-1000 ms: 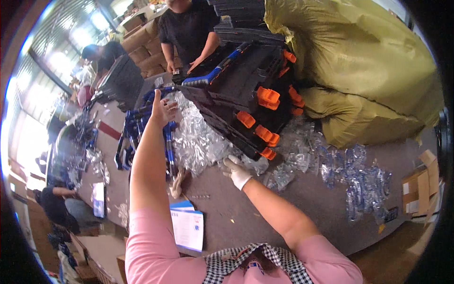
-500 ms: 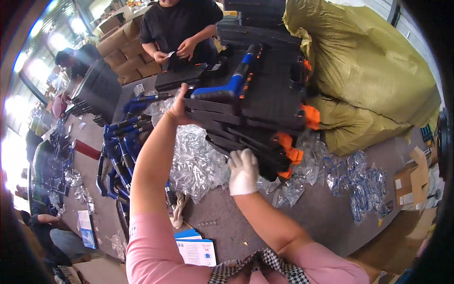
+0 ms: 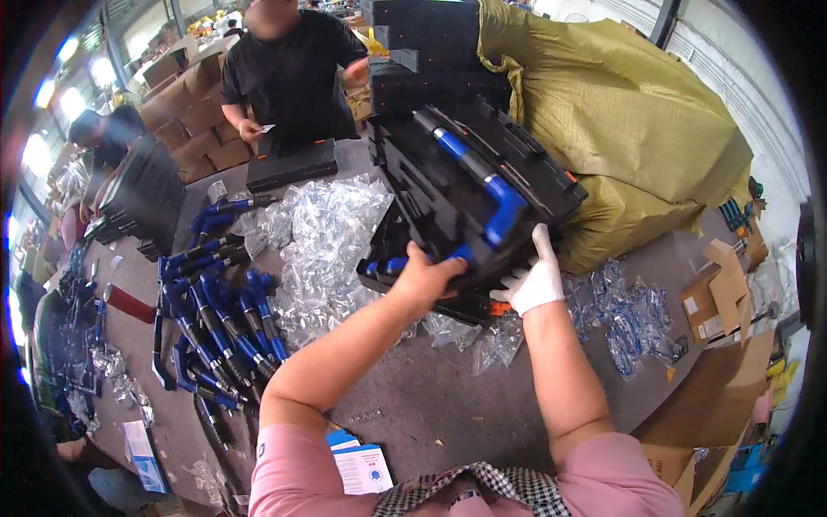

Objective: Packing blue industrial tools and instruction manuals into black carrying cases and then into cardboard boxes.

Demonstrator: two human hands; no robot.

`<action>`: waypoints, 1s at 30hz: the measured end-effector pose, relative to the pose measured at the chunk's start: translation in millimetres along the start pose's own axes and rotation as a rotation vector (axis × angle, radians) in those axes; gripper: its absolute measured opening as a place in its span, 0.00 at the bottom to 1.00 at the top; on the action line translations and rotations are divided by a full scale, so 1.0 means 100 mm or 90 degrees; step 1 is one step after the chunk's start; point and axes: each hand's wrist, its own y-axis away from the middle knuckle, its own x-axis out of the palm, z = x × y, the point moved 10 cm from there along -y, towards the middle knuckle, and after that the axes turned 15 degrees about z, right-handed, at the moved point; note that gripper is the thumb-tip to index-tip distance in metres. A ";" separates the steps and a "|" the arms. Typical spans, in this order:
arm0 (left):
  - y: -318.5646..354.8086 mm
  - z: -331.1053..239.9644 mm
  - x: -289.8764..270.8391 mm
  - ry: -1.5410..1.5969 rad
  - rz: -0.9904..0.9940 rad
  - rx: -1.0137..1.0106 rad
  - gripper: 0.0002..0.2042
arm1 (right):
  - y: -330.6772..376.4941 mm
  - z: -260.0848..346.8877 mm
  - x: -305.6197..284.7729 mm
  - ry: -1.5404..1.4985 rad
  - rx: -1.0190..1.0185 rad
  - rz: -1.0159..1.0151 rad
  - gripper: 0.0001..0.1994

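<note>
White-and-blue leaflet (image 3: 366,465) lies nearest on the table (image 3: 431,405). Bare left hand (image 3: 424,280), fingers curled, grips the blue tool (image 3: 487,202); gloved right hand (image 3: 536,280) clasps the open black case (image 3: 448,185) under it, raised, tilted. Beyond: olive sack (image 3: 629,112), brown cartons (image 3: 185,112).
</note>
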 end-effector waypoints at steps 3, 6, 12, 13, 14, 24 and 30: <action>-0.05 0.09 0.21 -0.124 0.109 0.084 0.40 | 0.10 0.05 -0.06 -0.015 -0.012 0.027 0.43; -0.08 -0.20 -0.13 -0.334 0.118 -0.043 0.34 | 0.10 0.03 -0.49 -0.078 -0.001 -0.016 0.39; -0.93 0.03 -2.41 -0.284 -0.064 -0.027 0.45 | 0.04 -0.36 0.04 -0.114 0.040 0.090 0.37; -1.01 0.03 -2.44 -0.390 -0.148 -0.066 0.44 | -0.07 -0.43 -0.11 -0.125 0.033 0.056 0.37; -1.17 0.26 -2.09 -0.261 -0.047 -0.127 0.44 | -0.07 -0.36 -0.27 -0.112 0.018 0.047 0.37; -0.87 0.36 -1.36 -0.483 -0.135 -0.194 0.45 | 0.05 -0.29 -0.82 -0.231 -0.064 0.120 0.31; -0.92 0.33 -1.64 -0.277 -0.128 -0.046 0.48 | 0.19 -0.33 -0.71 -0.259 -0.086 0.099 0.28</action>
